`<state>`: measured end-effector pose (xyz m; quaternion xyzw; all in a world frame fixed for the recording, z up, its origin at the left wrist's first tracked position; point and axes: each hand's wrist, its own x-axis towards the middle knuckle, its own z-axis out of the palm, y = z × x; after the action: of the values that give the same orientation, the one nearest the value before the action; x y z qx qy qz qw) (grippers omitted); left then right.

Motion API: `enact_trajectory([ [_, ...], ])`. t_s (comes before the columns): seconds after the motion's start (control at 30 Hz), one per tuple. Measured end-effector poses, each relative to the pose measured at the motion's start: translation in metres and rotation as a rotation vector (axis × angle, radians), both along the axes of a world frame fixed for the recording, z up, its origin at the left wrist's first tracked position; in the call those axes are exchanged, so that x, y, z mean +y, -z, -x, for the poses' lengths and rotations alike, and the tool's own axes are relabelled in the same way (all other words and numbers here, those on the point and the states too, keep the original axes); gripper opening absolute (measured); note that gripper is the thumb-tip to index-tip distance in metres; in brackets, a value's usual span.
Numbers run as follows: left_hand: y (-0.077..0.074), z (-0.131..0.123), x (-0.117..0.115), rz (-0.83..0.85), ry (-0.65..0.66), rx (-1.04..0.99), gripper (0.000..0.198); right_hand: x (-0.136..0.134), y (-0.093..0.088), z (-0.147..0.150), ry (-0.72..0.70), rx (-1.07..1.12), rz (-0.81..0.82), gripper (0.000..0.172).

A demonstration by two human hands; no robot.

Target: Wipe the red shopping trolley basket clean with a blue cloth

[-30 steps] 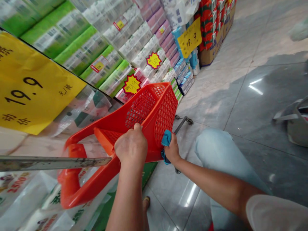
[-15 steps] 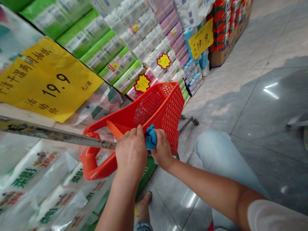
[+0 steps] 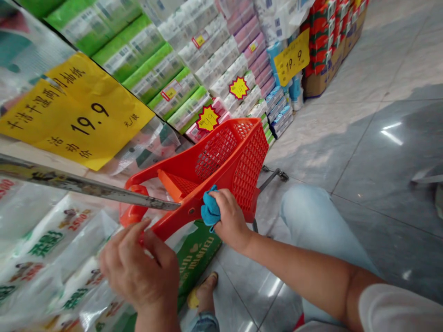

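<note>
A red plastic shopping basket (image 3: 221, 157) with mesh walls is tipped up in front of me, against a shelf of tissue packs. My right hand (image 3: 230, 220) is closed on a blue cloth (image 3: 210, 210) and presses it against the basket's near rim. My left hand (image 3: 140, 269) is lower left, off the rim, fingers loosely curled next to the basket's red handle end (image 3: 134, 212). It holds nothing that I can see. A grey metal bar (image 3: 86, 186) runs from the left edge to the basket.
Stacked tissue packs (image 3: 166, 78) fill the shelves on the left, with yellow price signs (image 3: 74, 113). Bagged paper rolls (image 3: 44, 249) and a green carton (image 3: 199, 253) lie below. My knee in light jeans (image 3: 311, 221) is at right, over a glossy tiled floor (image 3: 374, 138).
My left hand has let go of the basket rim and dropped down to the left. My right hand with the cloth stays on the near rim. The basket has shifted slightly.
</note>
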<state>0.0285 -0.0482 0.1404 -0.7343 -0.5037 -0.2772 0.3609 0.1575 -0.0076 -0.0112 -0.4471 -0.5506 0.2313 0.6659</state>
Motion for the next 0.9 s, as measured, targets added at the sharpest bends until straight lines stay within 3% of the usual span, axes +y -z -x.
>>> enact_trajectory([
  [0.07,-0.006,0.019,0.004,0.087,-0.102,-0.034,0.025,-0.003,0.022,0.002,0.041,-0.005,-0.002,0.051],
  [0.13,-0.008,0.035,0.012,0.204,-0.086,-0.071,0.033,-0.006,0.053,0.006,0.124,0.015,0.084,0.046],
  [0.2,-0.005,0.044,0.020,0.237,-0.035,-0.120,0.043,-0.008,0.070,0.012,0.180,0.092,0.187,0.043],
  [0.27,0.000,0.047,0.024,0.205,-0.031,-0.156,0.045,-0.010,0.057,0.018,0.196,0.182,0.182,0.040],
  [0.4,0.006,0.041,0.022,0.185,-0.032,-0.150,0.042,-0.001,-0.017,0.020,0.188,0.226,-0.111,0.045],
  [0.47,0.005,0.037,0.020,0.177,-0.017,-0.141,0.041,0.014,-0.039,0.008,0.149,0.103,-0.223,0.048],
  [0.53,0.003,0.032,0.019,0.177,-0.005,-0.143,0.039,0.035,-0.041,-0.011,0.159,-0.003,-0.218,0.047],
  [0.67,0.001,0.023,0.020,0.179,0.007,-0.158,0.037,0.066,-0.040,-0.042,0.304,0.027,0.062,0.038],
  [0.73,0.002,0.016,0.020,0.166,-0.003,-0.168,0.036,0.058,-0.052,-0.041,0.259,-0.054,0.051,0.036],
  [0.8,0.003,0.010,0.019,0.144,-0.010,-0.178,0.035,0.036,-0.057,-0.029,0.169,-0.148,-0.068,0.041],
  [0.87,0.005,0.004,0.016,0.121,-0.009,-0.181,0.035,0.013,-0.040,-0.015,0.114,-0.136,-0.164,0.050],
  [0.9,0.005,0.002,0.014,0.115,-0.009,-0.178,0.036,0.003,-0.021,-0.009,0.136,-0.114,-0.170,0.049],
])
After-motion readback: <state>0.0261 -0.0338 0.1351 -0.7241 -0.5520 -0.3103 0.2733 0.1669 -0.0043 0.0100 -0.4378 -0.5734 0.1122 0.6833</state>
